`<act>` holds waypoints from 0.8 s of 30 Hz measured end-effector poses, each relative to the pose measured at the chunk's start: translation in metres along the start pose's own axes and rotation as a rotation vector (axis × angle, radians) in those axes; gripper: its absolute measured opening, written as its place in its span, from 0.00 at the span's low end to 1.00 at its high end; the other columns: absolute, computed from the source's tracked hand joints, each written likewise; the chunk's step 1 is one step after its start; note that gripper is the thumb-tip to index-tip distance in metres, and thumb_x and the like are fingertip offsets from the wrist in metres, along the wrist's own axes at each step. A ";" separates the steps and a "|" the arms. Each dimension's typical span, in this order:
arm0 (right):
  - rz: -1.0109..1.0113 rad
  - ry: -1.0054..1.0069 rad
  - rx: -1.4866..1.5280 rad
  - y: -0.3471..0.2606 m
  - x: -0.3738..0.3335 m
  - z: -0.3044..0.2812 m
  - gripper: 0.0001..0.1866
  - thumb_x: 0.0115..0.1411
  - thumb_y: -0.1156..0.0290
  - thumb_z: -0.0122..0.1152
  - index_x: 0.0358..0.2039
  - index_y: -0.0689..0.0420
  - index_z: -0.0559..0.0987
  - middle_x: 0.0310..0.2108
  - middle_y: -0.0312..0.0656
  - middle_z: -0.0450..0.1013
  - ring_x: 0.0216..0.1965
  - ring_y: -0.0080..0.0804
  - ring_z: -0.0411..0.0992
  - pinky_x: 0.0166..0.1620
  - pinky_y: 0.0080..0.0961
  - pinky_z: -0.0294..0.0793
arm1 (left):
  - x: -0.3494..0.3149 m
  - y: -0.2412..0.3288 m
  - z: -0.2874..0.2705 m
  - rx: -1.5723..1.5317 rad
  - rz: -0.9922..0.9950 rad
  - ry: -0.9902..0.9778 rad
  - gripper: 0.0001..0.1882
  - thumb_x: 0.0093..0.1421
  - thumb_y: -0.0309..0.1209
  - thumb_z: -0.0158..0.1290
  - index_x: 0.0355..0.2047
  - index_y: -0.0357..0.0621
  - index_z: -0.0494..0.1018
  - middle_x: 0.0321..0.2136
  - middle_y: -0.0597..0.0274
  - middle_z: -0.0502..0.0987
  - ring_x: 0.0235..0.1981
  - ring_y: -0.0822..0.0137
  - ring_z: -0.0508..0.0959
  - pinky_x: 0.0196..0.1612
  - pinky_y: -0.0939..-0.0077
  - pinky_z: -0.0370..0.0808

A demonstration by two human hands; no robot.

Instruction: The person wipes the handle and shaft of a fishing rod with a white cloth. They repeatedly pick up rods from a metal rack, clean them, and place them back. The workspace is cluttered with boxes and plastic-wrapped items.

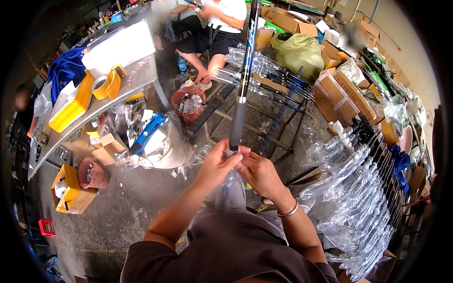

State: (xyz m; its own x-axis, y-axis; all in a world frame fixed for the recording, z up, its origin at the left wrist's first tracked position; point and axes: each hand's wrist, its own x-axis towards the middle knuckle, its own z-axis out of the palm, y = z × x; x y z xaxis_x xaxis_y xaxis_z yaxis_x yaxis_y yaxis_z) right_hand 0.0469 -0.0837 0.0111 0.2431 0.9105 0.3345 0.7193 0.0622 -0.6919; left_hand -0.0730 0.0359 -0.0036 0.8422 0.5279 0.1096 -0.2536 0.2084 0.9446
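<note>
A fishing rod (239, 111) with a dark grey handle and a black-and-blue blank stands upright in front of me. My left hand (218, 162) is closed around its butt end, at the mouth of a clear plastic sleeve (228, 185). On the other side of the butt, my right hand (259, 173) pinches the sleeve's edge, with a bracelet at the wrist. The sleeve hangs down from between my hands toward my lap. Some fingertips are hidden behind the rod and plastic.
Many sleeved rods (354, 203) lie piled to my right; more rest on a metal rack (222, 115) ahead. A worktable (101, 111) with tape rolls stands left, near a red basket (188, 106) and white sack (165, 146). Another person (222, 28) sits at the far side.
</note>
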 end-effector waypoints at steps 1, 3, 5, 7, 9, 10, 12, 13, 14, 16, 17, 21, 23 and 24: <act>0.009 0.002 0.041 0.000 -0.001 0.003 0.09 0.61 0.67 0.60 0.40 0.57 0.79 0.37 0.49 0.75 0.35 0.53 0.74 0.37 0.39 0.75 | -0.001 0.002 -0.001 0.019 -0.028 0.004 0.19 0.63 0.22 0.51 0.54 0.35 0.65 0.45 0.51 0.77 0.48 0.65 0.77 0.52 0.70 0.73; 0.013 -0.042 0.091 0.001 -0.001 0.003 0.10 0.60 0.68 0.61 0.40 0.57 0.79 0.36 0.49 0.75 0.36 0.51 0.74 0.39 0.37 0.75 | -0.003 0.002 -0.005 0.040 -0.051 -0.005 0.18 0.63 0.22 0.52 0.53 0.35 0.66 0.44 0.52 0.77 0.47 0.67 0.76 0.52 0.71 0.73; 0.003 -0.129 0.107 0.007 -0.003 -0.007 0.11 0.58 0.69 0.64 0.40 0.58 0.79 0.36 0.47 0.75 0.37 0.46 0.75 0.41 0.33 0.75 | -0.002 -0.002 -0.013 0.042 -0.041 -0.033 0.18 0.62 0.22 0.53 0.53 0.35 0.67 0.43 0.53 0.78 0.46 0.68 0.76 0.51 0.71 0.73; 0.073 -0.104 0.230 0.013 -0.010 -0.016 0.15 0.54 0.74 0.67 0.42 0.60 0.76 0.37 0.43 0.74 0.38 0.36 0.73 0.43 0.28 0.73 | -0.002 -0.012 -0.018 0.178 0.006 -0.017 0.17 0.63 0.25 0.53 0.51 0.36 0.66 0.38 0.59 0.77 0.42 0.73 0.76 0.45 0.77 0.73; 0.198 -0.055 0.299 0.018 -0.015 -0.028 0.19 0.51 0.78 0.69 0.43 0.60 0.73 0.37 0.39 0.72 0.39 0.29 0.71 0.43 0.24 0.72 | 0.000 -0.016 -0.015 0.166 0.032 -0.028 0.16 0.65 0.27 0.52 0.51 0.37 0.65 0.34 0.62 0.77 0.38 0.75 0.75 0.41 0.80 0.72; 0.287 -0.019 0.306 0.019 -0.017 -0.035 0.21 0.50 0.79 0.69 0.44 0.59 0.72 0.37 0.36 0.71 0.39 0.26 0.70 0.43 0.23 0.71 | 0.002 -0.016 -0.011 0.086 0.034 -0.047 0.16 0.65 0.28 0.52 0.51 0.37 0.64 0.33 0.62 0.76 0.36 0.75 0.75 0.39 0.80 0.72; 0.309 0.068 0.199 0.023 -0.017 -0.045 0.21 0.53 0.82 0.62 0.46 0.57 0.68 0.36 0.34 0.68 0.37 0.23 0.69 0.41 0.21 0.71 | 0.003 -0.016 -0.008 -0.096 -0.067 -0.112 0.16 0.66 0.31 0.50 0.51 0.38 0.63 0.29 0.63 0.75 0.31 0.74 0.75 0.36 0.78 0.72; 0.352 0.093 0.281 0.023 -0.017 -0.051 0.20 0.55 0.82 0.61 0.48 0.58 0.67 0.35 0.36 0.69 0.37 0.23 0.69 0.41 0.21 0.71 | 0.003 -0.021 -0.008 -0.072 -0.078 -0.109 0.16 0.66 0.30 0.50 0.51 0.38 0.62 0.28 0.63 0.75 0.29 0.74 0.75 0.35 0.77 0.73; 0.394 0.118 0.364 0.022 -0.016 -0.058 0.20 0.57 0.82 0.60 0.49 0.58 0.66 0.35 0.37 0.70 0.37 0.23 0.70 0.41 0.21 0.72 | 0.004 -0.030 -0.009 -0.047 -0.088 -0.105 0.16 0.66 0.30 0.51 0.50 0.38 0.62 0.28 0.63 0.74 0.27 0.73 0.74 0.33 0.76 0.73; 0.348 0.201 0.435 0.024 -0.013 -0.062 0.20 0.63 0.81 0.54 0.53 0.59 0.61 0.34 0.40 0.72 0.33 0.25 0.72 0.38 0.23 0.73 | 0.006 -0.034 -0.005 0.055 -0.077 -0.041 0.15 0.66 0.30 0.51 0.49 0.38 0.63 0.26 0.63 0.74 0.24 0.72 0.74 0.29 0.74 0.73; 0.328 0.198 0.395 0.024 -0.011 -0.067 0.20 0.63 0.81 0.54 0.53 0.59 0.60 0.35 0.41 0.72 0.33 0.26 0.73 0.37 0.24 0.74 | 0.007 -0.035 0.003 0.127 -0.057 0.019 0.15 0.66 0.30 0.51 0.48 0.38 0.63 0.26 0.63 0.73 0.22 0.71 0.74 0.27 0.73 0.72; 0.153 0.287 0.035 0.004 0.003 -0.087 0.19 0.58 0.81 0.59 0.48 0.60 0.66 0.35 0.45 0.72 0.34 0.38 0.75 0.37 0.28 0.74 | 0.015 -0.033 0.023 0.535 0.215 0.208 0.13 0.64 0.30 0.53 0.45 0.39 0.65 0.23 0.58 0.75 0.18 0.64 0.75 0.22 0.70 0.70; -0.097 0.383 -0.238 -0.008 0.014 -0.098 0.16 0.55 0.82 0.62 0.44 0.60 0.72 0.34 0.44 0.71 0.33 0.42 0.75 0.37 0.29 0.74 | 0.022 -0.022 0.034 0.660 0.306 0.255 0.13 0.62 0.29 0.55 0.43 0.38 0.66 0.20 0.57 0.74 0.18 0.62 0.75 0.22 0.68 0.70; -0.084 0.452 -0.229 -0.018 0.018 -0.100 0.14 0.49 0.81 0.66 0.39 0.60 0.78 0.32 0.42 0.69 0.28 0.41 0.74 0.33 0.29 0.75 | 0.024 -0.016 0.039 0.725 0.355 0.279 0.12 0.62 0.28 0.55 0.42 0.38 0.66 0.19 0.56 0.74 0.17 0.61 0.75 0.21 0.67 0.70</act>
State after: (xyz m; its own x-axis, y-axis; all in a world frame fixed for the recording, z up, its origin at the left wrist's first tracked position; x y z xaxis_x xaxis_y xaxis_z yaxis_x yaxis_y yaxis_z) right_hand 0.1029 -0.1091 0.0937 0.3992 0.6353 0.6610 0.8603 -0.0104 -0.5097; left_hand -0.0302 0.0134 -0.0038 0.5982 0.6654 0.4466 -0.0328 -0.5365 0.8433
